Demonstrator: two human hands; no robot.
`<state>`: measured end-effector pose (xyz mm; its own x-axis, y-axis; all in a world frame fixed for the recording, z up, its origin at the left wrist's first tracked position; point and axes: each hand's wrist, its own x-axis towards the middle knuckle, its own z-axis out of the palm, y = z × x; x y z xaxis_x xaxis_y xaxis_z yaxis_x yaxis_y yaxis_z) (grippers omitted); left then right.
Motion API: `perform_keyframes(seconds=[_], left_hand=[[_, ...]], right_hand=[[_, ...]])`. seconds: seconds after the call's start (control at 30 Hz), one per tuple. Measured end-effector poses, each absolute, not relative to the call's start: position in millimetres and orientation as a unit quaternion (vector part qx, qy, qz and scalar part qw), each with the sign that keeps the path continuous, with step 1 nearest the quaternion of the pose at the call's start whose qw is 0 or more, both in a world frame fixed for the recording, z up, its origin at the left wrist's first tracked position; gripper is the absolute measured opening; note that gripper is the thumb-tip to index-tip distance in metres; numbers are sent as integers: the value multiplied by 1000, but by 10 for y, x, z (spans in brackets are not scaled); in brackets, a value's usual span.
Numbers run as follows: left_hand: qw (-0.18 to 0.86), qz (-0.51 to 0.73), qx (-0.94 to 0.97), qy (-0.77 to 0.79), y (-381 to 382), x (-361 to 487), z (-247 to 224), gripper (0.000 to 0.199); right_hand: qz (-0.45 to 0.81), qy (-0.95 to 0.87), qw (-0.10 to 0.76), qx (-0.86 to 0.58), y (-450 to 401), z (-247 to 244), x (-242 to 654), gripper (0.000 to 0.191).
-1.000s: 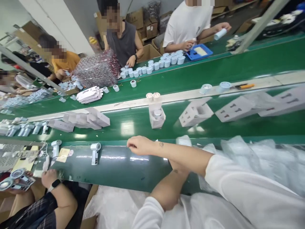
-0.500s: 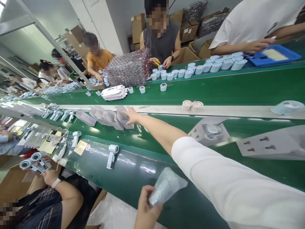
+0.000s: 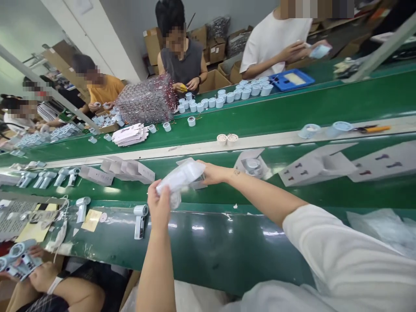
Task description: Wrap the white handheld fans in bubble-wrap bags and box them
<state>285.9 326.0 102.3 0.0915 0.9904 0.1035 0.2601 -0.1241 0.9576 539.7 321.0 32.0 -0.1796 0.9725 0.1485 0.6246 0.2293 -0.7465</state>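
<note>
A clear plastic bag (image 3: 177, 180) with a white item inside is held up over the green belt. My left hand (image 3: 159, 206) pinches it from below, and my right hand (image 3: 211, 173) grips its far end. Beneath my hands stands a white hair dryer (image 3: 140, 221). Just past my right hand lies an open white carton (image 3: 251, 164) with a round part inside. Folded white card inserts (image 3: 128, 170) sit to the left of my hands. The white item's exact kind is hidden by the plastic.
Green conveyor belts (image 3: 227, 242) run across the view, split by a pale rail (image 3: 201, 145). A pile of clear bags (image 3: 380, 229) lies at right. A co-worker's hands (image 3: 29, 264) hold a white dryer at lower left. Pale blue cups (image 3: 227, 97) line the far belt.
My right hand has left the card inserts and come back to the bag. My left hand has lifted the bag higher, and both hands now hold it over the belt.
</note>
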Motion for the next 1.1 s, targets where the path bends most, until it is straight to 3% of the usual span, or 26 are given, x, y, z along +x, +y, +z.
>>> perform_keyframes(seconds=[0.23,0.37,0.57,0.7,0.87,0.97,1.03,1.1], left_hand=[[104,84,879,458,3308,3721,1494,27],[38,-90,879,468,3360,4219,1730,25],[98,-91,865,485,3191,4447,1455,31],[25,-37,915,402,3024,4324,1200,36],[-25,-165,912,376,3016,4315,1148,36],[-41,-74,919,385,2856,4237,1235,26],[11,19,919,393,2547,4156,1196,28],[170,33,897,406,2064,4119,1003,34]], right_hand=[[301,-643,334,-620,3030,227,5566,59],[286,-646,359,-610,2928,215,5482,62],[265,-651,381,-601,2806,293,5481,60],[289,-633,378,-611,2775,314,5595,64],[306,-616,374,-623,2735,437,5587,79],[305,-619,393,-607,2424,697,5679,85],[307,-621,407,-595,1984,914,5885,72],[288,-604,416,-616,1386,1101,6192,41]])
